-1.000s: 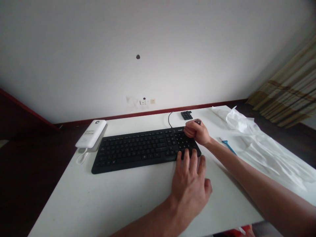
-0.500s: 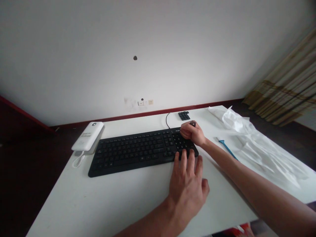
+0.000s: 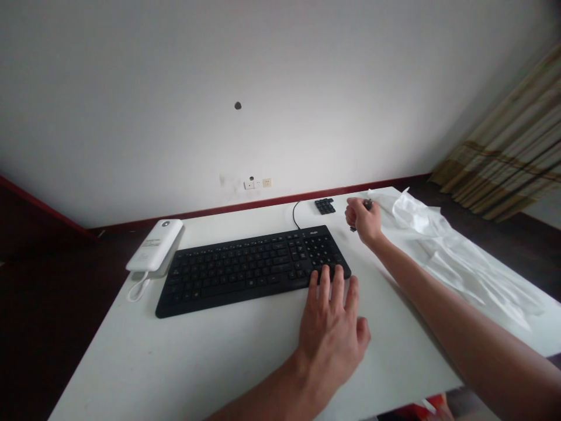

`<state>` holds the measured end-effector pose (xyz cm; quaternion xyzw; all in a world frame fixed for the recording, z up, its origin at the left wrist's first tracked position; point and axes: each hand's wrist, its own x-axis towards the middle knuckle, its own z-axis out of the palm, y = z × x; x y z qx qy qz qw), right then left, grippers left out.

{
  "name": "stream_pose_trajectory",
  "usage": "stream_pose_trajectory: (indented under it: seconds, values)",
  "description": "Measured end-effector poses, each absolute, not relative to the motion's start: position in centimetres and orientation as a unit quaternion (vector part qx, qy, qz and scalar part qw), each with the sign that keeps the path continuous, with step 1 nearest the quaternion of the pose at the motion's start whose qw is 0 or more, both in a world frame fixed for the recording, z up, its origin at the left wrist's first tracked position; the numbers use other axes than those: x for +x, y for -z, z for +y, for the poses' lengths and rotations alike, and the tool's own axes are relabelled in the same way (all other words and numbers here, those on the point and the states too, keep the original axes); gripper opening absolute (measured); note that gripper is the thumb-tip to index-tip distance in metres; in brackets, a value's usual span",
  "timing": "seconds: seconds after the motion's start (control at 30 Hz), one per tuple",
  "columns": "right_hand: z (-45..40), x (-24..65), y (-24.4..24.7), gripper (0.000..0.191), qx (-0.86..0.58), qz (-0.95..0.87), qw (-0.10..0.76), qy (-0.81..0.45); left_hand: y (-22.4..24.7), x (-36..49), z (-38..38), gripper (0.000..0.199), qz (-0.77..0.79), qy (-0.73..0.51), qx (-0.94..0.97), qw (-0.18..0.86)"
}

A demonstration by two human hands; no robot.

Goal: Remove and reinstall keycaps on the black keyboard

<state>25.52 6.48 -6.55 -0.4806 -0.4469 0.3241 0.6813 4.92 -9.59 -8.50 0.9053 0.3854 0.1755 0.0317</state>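
A black keyboard lies across the table, its number pad showing bare key mounts. My left hand rests palm down with fingers spread, fingertips on the keyboard's lower right edge. My right hand is closed in a fist to the right of the keyboard, apart from it. A dark slim tool pokes out of the top and bottom of that fist; its kind is mostly hidden by the fingers. Several removed black keycaps sit grouped behind the keyboard, left of the right hand.
On the left of the white table lies a white power bank with a short white cable. Crumpled white plastic sheeting covers the right side. The keyboard's black cable runs backward. A wall stands behind.
My right hand has lifted off the number pad and moved right with the dark tool, uncovering the bare mounts. Its forearm now hides the blue-handled tool. My left hand stays put.
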Motion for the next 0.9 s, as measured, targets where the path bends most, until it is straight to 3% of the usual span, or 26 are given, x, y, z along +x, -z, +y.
stream_pose_trajectory:
  seconds: [0.13, 0.33, 0.5, 0.73, 0.9]
  values:
    - [6.7, 26.7, 7.4, 0.048, -0.557, -0.487, 0.636, -0.219, 8.5, 4.9, -9.5, 0.065, 0.382, -0.177, 0.906, 0.036]
    - [6.8, 27.1, 7.5, 0.044, -0.669, -0.577, 0.467, -0.046, 8.5, 4.9, -9.4, 0.065, 0.382, -0.175, 0.906, 0.041]
    - [7.5, 27.4, 8.2, 0.023, -0.663, -0.622, 0.417, -0.017, 8.4, 4.8, -9.5, 0.064, 0.383, -0.176, 0.906, 0.040]
    - [8.0, 27.1, 9.1, 0.042, -0.624, -0.698, 0.351, 0.002, 8.3, 4.9, -9.5, 0.063, 0.383, -0.174, 0.906, 0.044]
    - [8.3, 26.9, 9.3, 0.045, -0.606, -0.725, 0.328, 0.006, 8.5, 4.9, -9.5, 0.062, 0.384, -0.179, 0.905, 0.046]
